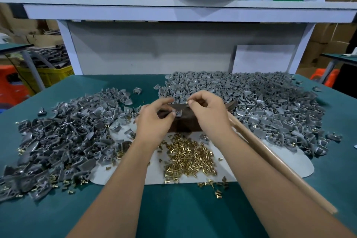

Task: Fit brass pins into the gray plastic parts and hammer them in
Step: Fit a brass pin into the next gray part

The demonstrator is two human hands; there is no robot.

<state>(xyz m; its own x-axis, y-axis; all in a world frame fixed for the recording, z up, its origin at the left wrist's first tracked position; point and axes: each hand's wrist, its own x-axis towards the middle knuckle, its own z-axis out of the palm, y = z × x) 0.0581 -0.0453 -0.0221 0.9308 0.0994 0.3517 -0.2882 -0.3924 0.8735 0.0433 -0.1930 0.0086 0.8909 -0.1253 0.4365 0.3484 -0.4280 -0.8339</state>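
My left hand (154,120) pinches a small gray plastic part (178,112) over a dark brown block (183,123) at the table's middle. Just above it, my right hand (208,114) pinches a brass pin (187,102) between thumb and forefinger. A heap of loose brass pins (187,156) lies on a white mat (286,162) in front of the block. Large piles of gray parts spread to the left (63,137) and to the right (260,102). The hammer's wooden handle (270,158) runs diagonally under my right forearm, its head hidden behind my right hand.
The green tabletop (173,208) carries everything. A white shelf frame (173,13) rises behind the piles, with a bag of pins on its upper level. A yellow crate (48,75) stands off to the left, orange stools at both sides.
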